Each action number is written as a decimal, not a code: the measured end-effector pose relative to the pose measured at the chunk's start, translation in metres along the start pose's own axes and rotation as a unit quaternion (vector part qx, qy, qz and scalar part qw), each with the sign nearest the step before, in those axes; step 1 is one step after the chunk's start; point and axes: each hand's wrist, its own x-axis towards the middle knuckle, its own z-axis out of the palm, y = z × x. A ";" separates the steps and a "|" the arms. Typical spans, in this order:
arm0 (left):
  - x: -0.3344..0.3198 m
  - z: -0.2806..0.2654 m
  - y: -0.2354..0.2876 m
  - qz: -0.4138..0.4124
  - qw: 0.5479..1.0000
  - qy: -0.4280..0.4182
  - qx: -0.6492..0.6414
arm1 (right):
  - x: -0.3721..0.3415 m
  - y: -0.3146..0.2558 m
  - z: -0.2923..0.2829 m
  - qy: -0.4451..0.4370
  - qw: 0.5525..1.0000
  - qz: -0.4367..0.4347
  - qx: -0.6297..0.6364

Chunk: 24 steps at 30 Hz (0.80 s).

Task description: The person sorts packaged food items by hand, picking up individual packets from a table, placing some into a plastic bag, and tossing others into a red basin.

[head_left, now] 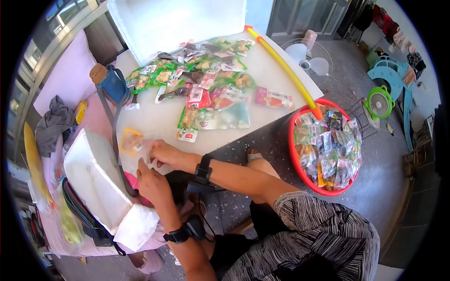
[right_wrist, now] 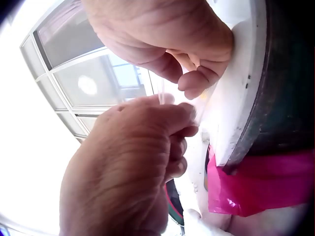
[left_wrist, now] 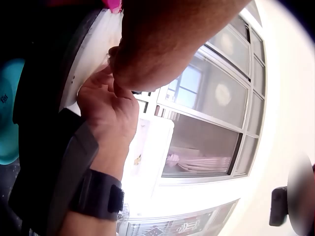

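Observation:
A clear plastic packet with a yellow-edged label (head_left: 131,142) lies at the near left corner of the white table (head_left: 220,140). My right hand (head_left: 168,154) pinches its near edge, fingers bent. Just below, my left hand (head_left: 154,186) has its thumb and forefinger together at the same edge. In the right wrist view, a thin strip of clear plastic (right_wrist: 162,91) runs between the right hand (right_wrist: 162,39) above and the left hand (right_wrist: 123,162) below. The left wrist view shows the two hands close together, their fingertips largely hidden.
Many sealed snack packets (head_left: 201,70) are spread across the table before a white foam box (head_left: 178,28). A red tub (head_left: 293,154) full of packets stands right, under a yellow stick (head_left: 281,63). Beside my left hand are a white foam piece (head_left: 96,175) and a blue flask (head_left: 111,84).

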 end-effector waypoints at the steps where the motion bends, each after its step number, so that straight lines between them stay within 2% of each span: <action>1: 0.002 -0.001 -0.004 -0.017 1.000 0.023 0.003 | -0.007 -0.005 0.001 -0.015 1.000 0.006 -0.007; 4: 0.002 -0.005 -0.015 -0.053 0.996 0.060 0.037 | -0.031 -0.015 0.001 -0.046 0.997 0.015 -0.061; 8: 0.002 0.003 -0.016 -0.014 0.995 0.071 0.071 | -0.069 -0.062 -0.017 -0.121 0.975 -0.005 -0.187; 10: 0.004 0.006 -0.013 -0.012 0.996 0.048 0.075 | -0.082 -0.091 -0.048 -0.070 0.959 -0.039 -0.271; 12: 0.004 0.004 -0.010 -0.007 0.996 0.034 0.079 | -0.096 -0.121 -0.094 0.091 0.955 -0.104 -0.261; 14: 0.003 0.000 -0.001 0.001 0.996 0.035 0.080 | -0.108 -0.157 -0.137 0.314 0.902 -0.144 -0.260; 15: 0.002 0.000 0.001 0.000 0.997 0.030 0.071 | -0.105 -0.157 -0.182 0.341 0.889 -0.200 -0.229; 16: 0.003 0.000 0.004 0.000 0.998 0.026 0.061 | -0.099 -0.160 -0.221 0.434 0.810 -0.202 -0.338; 17: 0.003 -0.001 0.006 0.000 0.998 0.023 0.052 | -0.087 -0.159 -0.263 0.479 0.773 -0.182 -0.373; 18: 0.003 -0.001 0.009 -0.003 0.999 0.023 0.047 | -0.090 -0.168 -0.267 0.529 0.773 -0.100 -0.336; 20: 0.004 -0.003 0.013 -0.011 0.999 0.026 0.040 | -0.079 -0.160 -0.319 0.458 0.748 -0.088 -0.472; 22: 0.003 0.000 0.012 -0.007 0.999 0.029 0.028 | -0.062 -0.146 -0.356 0.404 0.688 -0.077 -0.598; 23: 0.003 0.002 0.011 -0.005 0.999 0.030 0.024 | -0.053 -0.142 -0.364 0.388 0.642 -0.073 -0.657; 24: 0.003 0.004 0.010 -0.005 0.999 0.032 0.022 | -0.045 -0.138 -0.368 0.380 0.637 -0.081 -0.666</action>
